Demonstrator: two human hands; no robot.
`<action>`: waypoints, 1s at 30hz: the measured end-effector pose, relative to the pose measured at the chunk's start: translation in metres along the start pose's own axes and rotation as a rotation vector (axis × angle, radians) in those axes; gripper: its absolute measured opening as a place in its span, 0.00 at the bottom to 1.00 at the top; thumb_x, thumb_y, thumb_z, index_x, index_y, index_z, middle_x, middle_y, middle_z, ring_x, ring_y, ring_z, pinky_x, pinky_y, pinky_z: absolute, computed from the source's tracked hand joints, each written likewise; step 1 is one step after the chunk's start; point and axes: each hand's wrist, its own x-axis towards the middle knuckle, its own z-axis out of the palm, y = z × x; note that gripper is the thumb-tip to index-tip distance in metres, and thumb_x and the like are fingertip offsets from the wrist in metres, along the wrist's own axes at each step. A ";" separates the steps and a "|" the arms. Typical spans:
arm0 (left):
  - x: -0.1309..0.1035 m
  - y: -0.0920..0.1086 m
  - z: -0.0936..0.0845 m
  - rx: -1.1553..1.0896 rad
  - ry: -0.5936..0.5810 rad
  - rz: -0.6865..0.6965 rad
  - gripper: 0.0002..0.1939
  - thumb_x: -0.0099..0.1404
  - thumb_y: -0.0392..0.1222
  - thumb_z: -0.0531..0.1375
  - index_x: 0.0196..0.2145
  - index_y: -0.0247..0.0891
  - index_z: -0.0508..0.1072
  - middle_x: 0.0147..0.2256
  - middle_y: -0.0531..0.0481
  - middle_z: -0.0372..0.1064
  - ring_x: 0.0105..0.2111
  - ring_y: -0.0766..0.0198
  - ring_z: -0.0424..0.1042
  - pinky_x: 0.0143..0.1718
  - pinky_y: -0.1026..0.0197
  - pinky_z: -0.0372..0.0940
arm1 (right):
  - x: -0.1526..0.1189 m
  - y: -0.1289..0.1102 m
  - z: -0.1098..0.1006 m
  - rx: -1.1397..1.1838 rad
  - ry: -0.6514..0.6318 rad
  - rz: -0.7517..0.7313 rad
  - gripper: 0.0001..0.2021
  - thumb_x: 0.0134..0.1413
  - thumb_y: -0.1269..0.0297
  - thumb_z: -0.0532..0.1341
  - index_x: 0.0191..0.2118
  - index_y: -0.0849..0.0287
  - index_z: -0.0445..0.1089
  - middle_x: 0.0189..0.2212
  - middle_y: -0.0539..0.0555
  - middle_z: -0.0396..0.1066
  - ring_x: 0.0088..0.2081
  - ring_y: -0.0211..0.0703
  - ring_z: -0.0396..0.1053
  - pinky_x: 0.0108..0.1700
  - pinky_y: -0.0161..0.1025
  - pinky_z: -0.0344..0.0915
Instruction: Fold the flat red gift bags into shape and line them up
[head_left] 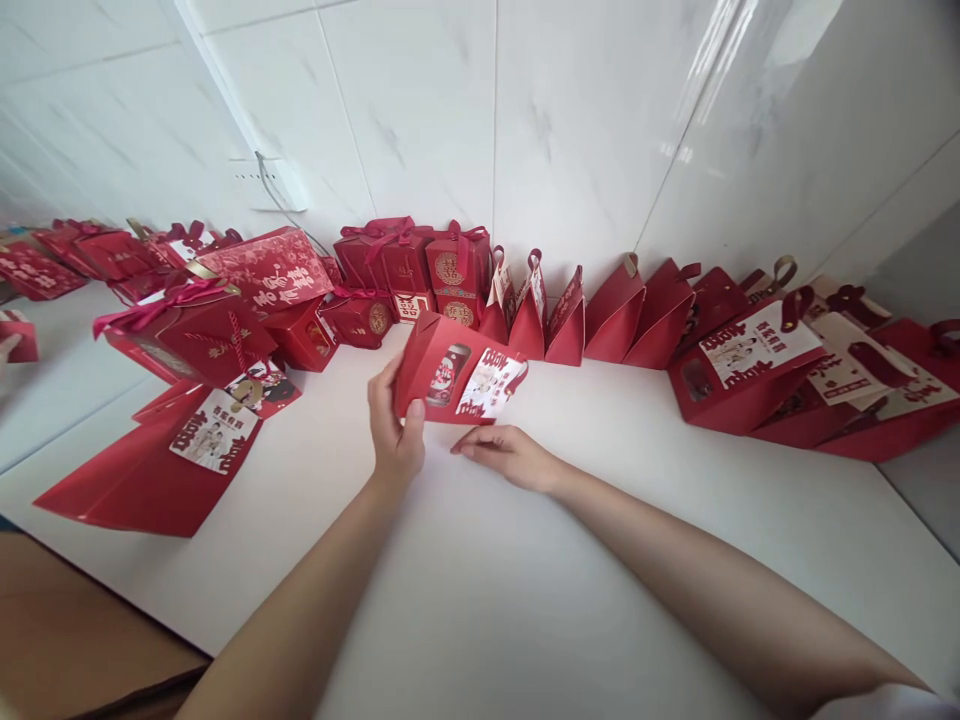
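Observation:
My left hand point(397, 430) is closed round the left end of a red paper gift box point(431, 340), thumb on its front. The box is tilted above the table. Its front has a cut-out window and a white tag point(489, 385) with red characters and a small picture; a ribbon loop sticks out at its right end. Just below the box, my right hand point(510, 455) rests low with its fingers pressed together. A small dark red spot shows at its fingertips, too small to name.
Several red gift boxes point(382, 255) line the wall behind. More tagged boxes crowd the right point(750, 360). At left lies a large red box point(150, 470) beside others with ribbons. A cardboard box point(75, 630) stands below the table's left edge. Another person's hand point(9, 345) shows far left.

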 end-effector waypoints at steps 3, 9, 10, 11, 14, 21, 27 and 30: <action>0.005 0.001 -0.007 -0.033 0.137 0.127 0.28 0.67 0.61 0.54 0.57 0.42 0.67 0.55 0.41 0.64 0.56 0.49 0.66 0.58 0.51 0.61 | -0.005 -0.001 0.003 -0.235 -0.080 -0.087 0.14 0.61 0.50 0.61 0.41 0.54 0.78 0.42 0.55 0.77 0.46 0.50 0.74 0.52 0.50 0.70; 0.010 -0.006 -0.004 -0.181 0.218 -0.143 0.29 0.66 0.64 0.49 0.53 0.41 0.69 0.51 0.44 0.69 0.54 0.52 0.69 0.54 0.55 0.65 | -0.013 -0.003 0.005 -0.512 -0.099 -0.232 0.25 0.59 0.61 0.64 0.62 0.49 0.64 0.60 0.56 0.66 0.60 0.55 0.64 0.61 0.55 0.63; 0.011 -0.008 -0.004 -0.231 0.243 -0.205 0.29 0.67 0.64 0.48 0.52 0.41 0.69 0.50 0.44 0.71 0.53 0.53 0.70 0.53 0.55 0.66 | -0.013 -0.004 0.005 -0.535 -0.112 -0.253 0.27 0.59 0.62 0.64 0.63 0.50 0.62 0.60 0.57 0.66 0.59 0.56 0.64 0.60 0.55 0.63; 0.012 -0.010 -0.003 -0.280 0.272 -0.269 0.29 0.67 0.64 0.47 0.51 0.41 0.70 0.48 0.45 0.72 0.51 0.54 0.71 0.51 0.56 0.68 | -0.012 -0.005 0.004 -0.547 -0.125 -0.272 0.28 0.59 0.62 0.64 0.64 0.49 0.61 0.60 0.57 0.65 0.60 0.57 0.64 0.60 0.55 0.63; 0.014 -0.013 -0.002 -0.360 0.336 -0.410 0.29 0.67 0.64 0.45 0.47 0.41 0.73 0.45 0.47 0.75 0.49 0.54 0.73 0.49 0.57 0.70 | -0.011 -0.011 0.003 -0.522 -0.143 -0.283 0.33 0.59 0.59 0.64 0.68 0.48 0.54 0.64 0.56 0.61 0.62 0.58 0.61 0.62 0.55 0.61; 0.009 -0.017 -0.002 -0.347 0.208 -0.458 0.35 0.66 0.69 0.41 0.47 0.40 0.74 0.46 0.47 0.77 0.46 0.53 0.76 0.43 0.55 0.72 | -0.013 -0.016 0.001 -0.435 -0.198 -0.239 0.34 0.60 0.52 0.63 0.69 0.48 0.53 0.67 0.53 0.56 0.67 0.57 0.54 0.68 0.54 0.54; 0.005 -0.015 -0.001 -0.517 0.083 -0.441 0.31 0.65 0.67 0.49 0.45 0.39 0.74 0.43 0.45 0.76 0.46 0.51 0.75 0.48 0.51 0.70 | -0.015 -0.013 0.002 -0.166 -0.206 -0.149 0.28 0.64 0.52 0.60 0.67 0.49 0.58 0.67 0.51 0.58 0.68 0.50 0.53 0.70 0.50 0.51; 0.006 -0.004 -0.003 -0.504 -0.007 -0.214 0.30 0.62 0.65 0.58 0.53 0.43 0.71 0.51 0.44 0.72 0.52 0.51 0.72 0.54 0.51 0.66 | -0.019 -0.016 0.006 -0.025 -0.189 -0.051 0.26 0.63 0.51 0.61 0.64 0.48 0.62 0.63 0.53 0.63 0.64 0.50 0.60 0.68 0.51 0.57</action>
